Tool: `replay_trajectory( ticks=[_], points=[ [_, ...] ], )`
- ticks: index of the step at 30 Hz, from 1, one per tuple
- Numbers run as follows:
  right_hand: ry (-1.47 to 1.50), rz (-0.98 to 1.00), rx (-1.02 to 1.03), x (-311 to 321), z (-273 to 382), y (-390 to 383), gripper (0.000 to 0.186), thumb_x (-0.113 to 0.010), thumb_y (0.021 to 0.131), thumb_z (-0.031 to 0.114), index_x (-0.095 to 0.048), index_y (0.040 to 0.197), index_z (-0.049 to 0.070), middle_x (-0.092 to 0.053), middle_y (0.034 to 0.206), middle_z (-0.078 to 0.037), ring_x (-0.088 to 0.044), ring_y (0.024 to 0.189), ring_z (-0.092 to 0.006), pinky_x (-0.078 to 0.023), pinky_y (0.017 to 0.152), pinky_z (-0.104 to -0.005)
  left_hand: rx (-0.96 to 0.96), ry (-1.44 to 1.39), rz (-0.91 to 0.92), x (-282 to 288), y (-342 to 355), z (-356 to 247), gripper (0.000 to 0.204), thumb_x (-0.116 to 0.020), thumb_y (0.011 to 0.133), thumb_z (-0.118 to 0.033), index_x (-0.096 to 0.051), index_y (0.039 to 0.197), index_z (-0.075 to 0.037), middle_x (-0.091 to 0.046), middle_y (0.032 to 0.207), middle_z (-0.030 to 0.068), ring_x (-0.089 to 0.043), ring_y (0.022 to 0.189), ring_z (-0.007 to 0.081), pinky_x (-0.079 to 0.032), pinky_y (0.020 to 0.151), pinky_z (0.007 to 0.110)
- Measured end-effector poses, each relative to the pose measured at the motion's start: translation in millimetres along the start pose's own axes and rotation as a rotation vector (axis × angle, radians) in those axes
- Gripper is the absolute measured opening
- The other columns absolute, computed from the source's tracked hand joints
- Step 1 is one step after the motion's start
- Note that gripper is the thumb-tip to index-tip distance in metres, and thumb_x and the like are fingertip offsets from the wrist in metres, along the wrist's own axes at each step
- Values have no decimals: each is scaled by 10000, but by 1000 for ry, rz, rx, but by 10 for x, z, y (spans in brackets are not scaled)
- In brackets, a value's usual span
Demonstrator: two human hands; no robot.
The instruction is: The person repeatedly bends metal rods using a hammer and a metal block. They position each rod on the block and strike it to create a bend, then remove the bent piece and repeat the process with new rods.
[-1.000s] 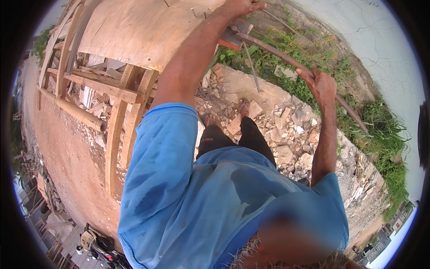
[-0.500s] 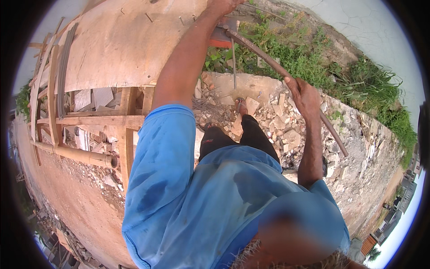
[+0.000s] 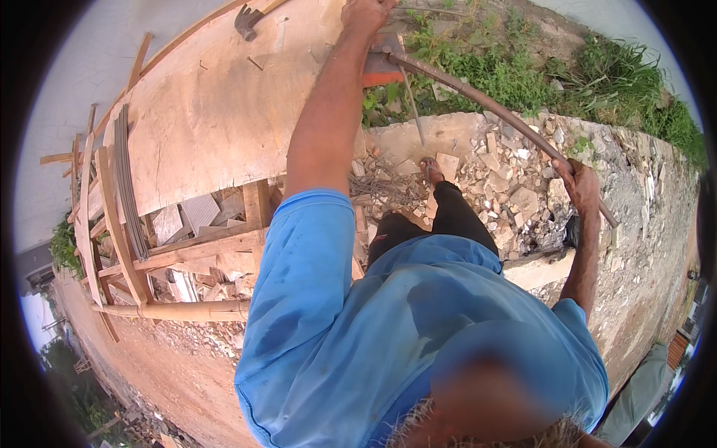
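Observation:
My right hand point(image 3: 581, 185) is closed round a long brown metal bar point(image 3: 493, 106), near its lower right end. The bar's upper left end has a small head over a dark plate with an orange-red edge point(image 3: 383, 78), at the right side of the plywood board. From there a thin metal rod point(image 3: 413, 104) slants down toward the rubble. My left hand point(image 3: 367, 13) is at the top edge of the view, fingers curled, partly cut off. A second thin rod point(image 3: 433, 10) extends right beside it; whether I grip that rod cannot be made out.
The plywood board point(image 3: 216, 112) has several nails standing in it and a claw hammer point(image 3: 246, 22) on top. A wooden frame point(image 3: 202, 250) and bamboo pole point(image 3: 187, 310) are at left, with thin rods bundled point(image 3: 128, 179). Broken rubble point(image 3: 515, 187) surrounds my feet; green plants point(image 3: 493, 71) grow beyond.
My right hand has moved right and shifted along the bar toward its lower end. The bar lies at a flatter angle. The view has shifted, bringing the hammer into sight. My left hand stays near the plate.

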State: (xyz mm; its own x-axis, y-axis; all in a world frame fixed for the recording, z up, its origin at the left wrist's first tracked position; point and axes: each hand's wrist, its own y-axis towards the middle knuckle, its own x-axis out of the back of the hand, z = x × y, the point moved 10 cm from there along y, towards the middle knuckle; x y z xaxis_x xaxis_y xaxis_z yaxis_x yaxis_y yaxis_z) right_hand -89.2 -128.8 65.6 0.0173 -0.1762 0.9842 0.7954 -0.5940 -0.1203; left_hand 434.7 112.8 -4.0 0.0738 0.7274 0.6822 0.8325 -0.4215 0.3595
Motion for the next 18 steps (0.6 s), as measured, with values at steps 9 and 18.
replay_trajectory(
  ticks=[9, 18],
  points=[
    [44, 84, -174, -137, 223, -620, 763, -498, 882, 748, -674, 779, 13, -599, 613, -183, -617, 643, -385, -467, 639, -485, 44, 192, 59, -191, 178, 217, 512, -559, 908, -496, -725, 1008, -22, -694, 1065, 240, -648, 1047, 391, -504, 906, 496],
    [104, 59, -210, -239, 293, -993, 825, -472, 868, 785, -667, 763, -10, -586, 604, -187, -613, 645, -391, -468, 664, -487, -11, 147, -32, 102, 64, -31, 510, -578, 908, -492, -729, 1013, -16, -699, 1043, 241, -658, 1024, 400, -515, 875, 498]
  ],
)
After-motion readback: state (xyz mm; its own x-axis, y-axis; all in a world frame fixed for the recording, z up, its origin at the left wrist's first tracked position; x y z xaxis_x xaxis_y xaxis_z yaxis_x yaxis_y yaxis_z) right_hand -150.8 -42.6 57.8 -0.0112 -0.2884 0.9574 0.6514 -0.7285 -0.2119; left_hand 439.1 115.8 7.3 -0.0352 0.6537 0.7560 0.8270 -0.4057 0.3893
